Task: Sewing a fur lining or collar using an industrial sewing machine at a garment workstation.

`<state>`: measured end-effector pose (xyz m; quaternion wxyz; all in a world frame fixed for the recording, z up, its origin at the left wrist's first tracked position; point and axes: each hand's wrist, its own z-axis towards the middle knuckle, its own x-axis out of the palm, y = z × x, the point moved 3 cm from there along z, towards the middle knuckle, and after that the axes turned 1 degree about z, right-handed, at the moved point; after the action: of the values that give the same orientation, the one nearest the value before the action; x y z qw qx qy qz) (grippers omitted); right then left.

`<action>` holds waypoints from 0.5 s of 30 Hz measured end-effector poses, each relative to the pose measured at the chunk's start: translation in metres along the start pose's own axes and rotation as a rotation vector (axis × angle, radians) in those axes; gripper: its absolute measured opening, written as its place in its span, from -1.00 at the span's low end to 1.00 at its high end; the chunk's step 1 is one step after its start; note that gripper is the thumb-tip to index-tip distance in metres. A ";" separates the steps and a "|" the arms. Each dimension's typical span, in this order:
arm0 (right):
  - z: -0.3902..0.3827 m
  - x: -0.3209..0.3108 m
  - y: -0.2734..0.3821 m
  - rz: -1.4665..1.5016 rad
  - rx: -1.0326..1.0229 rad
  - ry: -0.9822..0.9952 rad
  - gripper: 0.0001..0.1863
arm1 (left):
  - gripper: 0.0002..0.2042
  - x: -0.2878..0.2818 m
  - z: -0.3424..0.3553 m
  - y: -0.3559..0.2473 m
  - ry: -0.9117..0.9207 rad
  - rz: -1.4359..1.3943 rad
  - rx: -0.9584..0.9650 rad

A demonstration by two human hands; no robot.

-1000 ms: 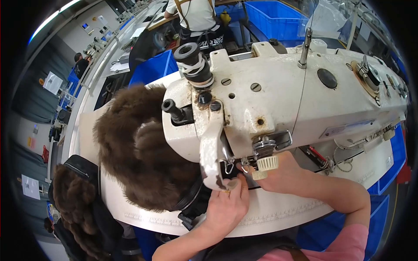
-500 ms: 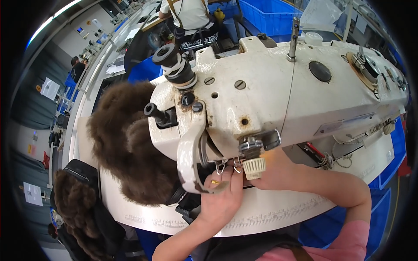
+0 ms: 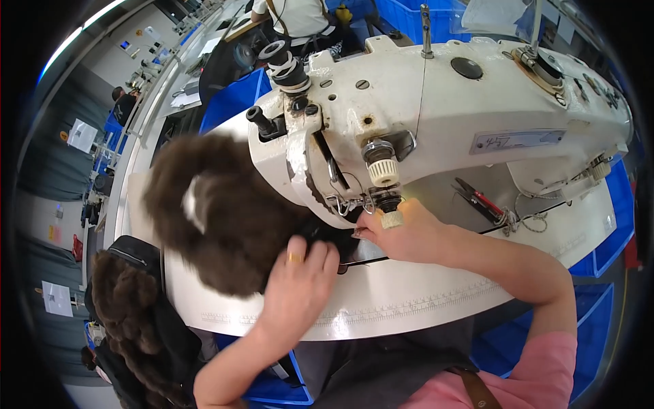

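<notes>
Touching fur [image 3: 238, 225], sewing mach. [image 3: 409, 102] overhanging; snips [image 3: 485, 202] nr.

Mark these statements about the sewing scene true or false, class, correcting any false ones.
1. The left hand is nearer the brown fur on the table than the right hand. True.
2. The sewing machine is black. False: the sewing machine is mainly white.
3. A red-and-black tool lies beneath the machine's arm. True.
4. The ring is on the right hand. False: the ring is on the left.

brn fur [image 3: 235, 238], wht sewing mach. [image 3: 436, 102]
</notes>
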<state>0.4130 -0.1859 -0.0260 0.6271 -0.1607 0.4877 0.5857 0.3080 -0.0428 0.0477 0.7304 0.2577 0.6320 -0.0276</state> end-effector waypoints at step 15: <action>0.018 0.007 0.035 -0.219 -0.312 -0.033 -0.83 | -0.62 0.002 -0.029 -0.007 -0.147 -0.064 -0.033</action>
<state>0.3886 -0.1593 -0.0102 0.6624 -0.2984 0.3602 0.5852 0.2800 -0.0363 0.0421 0.7777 0.2223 0.5850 -0.0592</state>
